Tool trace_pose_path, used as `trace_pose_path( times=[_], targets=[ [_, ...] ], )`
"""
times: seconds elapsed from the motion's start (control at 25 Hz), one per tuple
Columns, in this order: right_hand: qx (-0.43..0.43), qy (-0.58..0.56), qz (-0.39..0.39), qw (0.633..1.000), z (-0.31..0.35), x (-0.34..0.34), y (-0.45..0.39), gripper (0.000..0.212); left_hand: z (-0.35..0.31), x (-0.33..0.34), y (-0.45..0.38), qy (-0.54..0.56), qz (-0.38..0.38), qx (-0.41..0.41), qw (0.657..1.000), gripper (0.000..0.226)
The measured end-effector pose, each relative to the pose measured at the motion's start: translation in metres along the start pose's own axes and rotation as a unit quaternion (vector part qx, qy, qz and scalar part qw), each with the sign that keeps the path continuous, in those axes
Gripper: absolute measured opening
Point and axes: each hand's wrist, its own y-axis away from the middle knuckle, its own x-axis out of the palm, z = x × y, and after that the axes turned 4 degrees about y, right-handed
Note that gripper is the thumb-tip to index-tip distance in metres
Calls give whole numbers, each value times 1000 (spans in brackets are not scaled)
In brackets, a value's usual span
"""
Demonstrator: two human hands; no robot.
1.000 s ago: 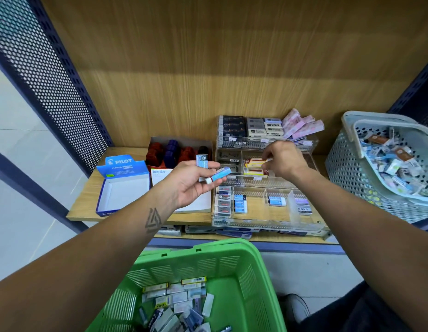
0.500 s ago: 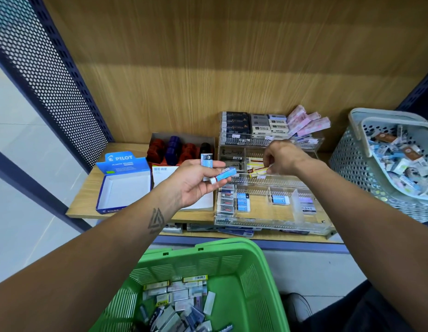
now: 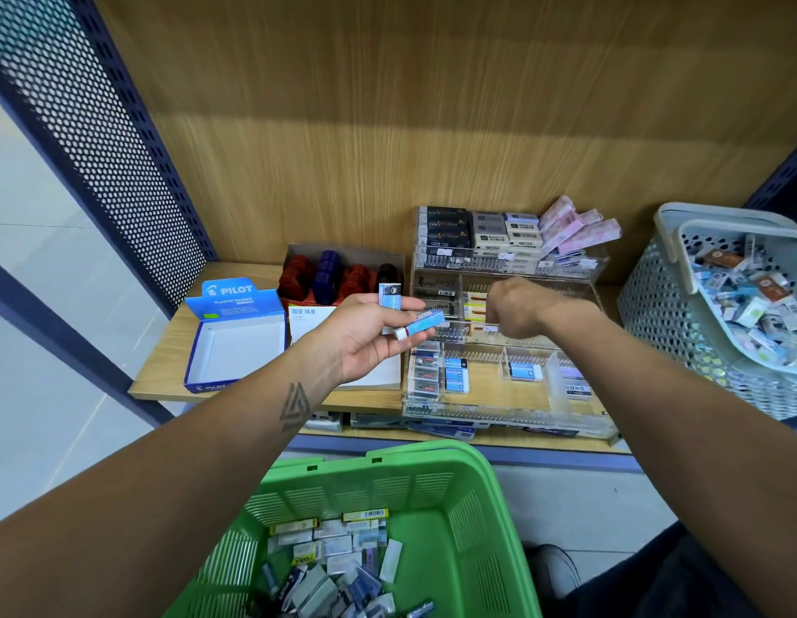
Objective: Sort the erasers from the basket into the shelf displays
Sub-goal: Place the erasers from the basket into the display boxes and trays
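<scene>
**Head view: two blue erasers held, other hand in the middle tier**

Head camera looks down at a wooden shelf (image 3: 173, 354) that carries a clear acrylic stepped display (image 3: 508, 390); the left hand (image 3: 365, 336) is palm up just left of that display, its fingers curled round two small blue-sleeved erasers; one blue-and-white eraser (image 3: 390, 295) stands upright behind the fingertips, and a lighter blue eraser with a white end (image 3: 421, 324) lies across the fingers, pointing toward the display; the right hand (image 3: 519, 307) is knuckles-up over the middle tier, fingers curled down into a compartment near some yellow-and-red packets (image 3: 473, 309); whether it pinches anything there cannot be told, since the fingertips are hidden.

Front tier of the display holds a column of grey-labelled erasers (image 3: 425, 372), two blue ones (image 3: 456, 372) beside it, a single blue-sleeved eraser (image 3: 526, 371) in the next compartment, and a MONO-labelled eraser (image 3: 575, 388) at the right; the back tier holds black boxes (image 3: 443, 227), grey-and-white boxes (image 3: 505, 229) and pink packets (image 3: 579, 229) leaning to the right.

Bright green plastic basket (image 3: 472, 497) sits below the arms, loose erasers (image 3: 329, 559) heaped in its bottom; a pale grey perforated basket (image 3: 646, 301) of mixed erasers stands on the shelf at the far right; an open blue PILOT carton (image 3: 236, 332) with a white interior lies at the left, beside a tray of red and dark blue round items (image 3: 325, 272).
</scene>
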Motion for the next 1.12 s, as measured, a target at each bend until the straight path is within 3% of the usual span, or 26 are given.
trace_pose_path(
  times=[0.12,0.28,0.44,0.52,0.6,0.72,0.88,1.12],
  targets=[
    [-15,-8,17,1000,3,4,-6,44,0,0,0,-1,4,-1,1000,27],
    [-15,-38,-17,999,11,-1,-6,48,5,-1,-2,11,10,-22,1000,35],
    [-83,-150,-26,985,27,-11,11,63,11,1,-2,-10,15,-14,1000,43],
    [-93,-121,-40,987,19,-6,17,67,12,4,0,-10,16,-8,1000,42],
    [-120,-166,-67,977,16,1,26,65,13,6,2,-15,9,-1,1000,40],
    [-172,-301,-38,937,25,7,39,49,17,10,2,-26,-1,13,1000,38],
    [-127,-233,-85,960,13,11,40,29,25,20,1,-44,6,-13,999,23],
    [-13,-111,-62,992,-20,35,45,31,27,19,-1,-143,-1,-46,989,28]
  ],
)
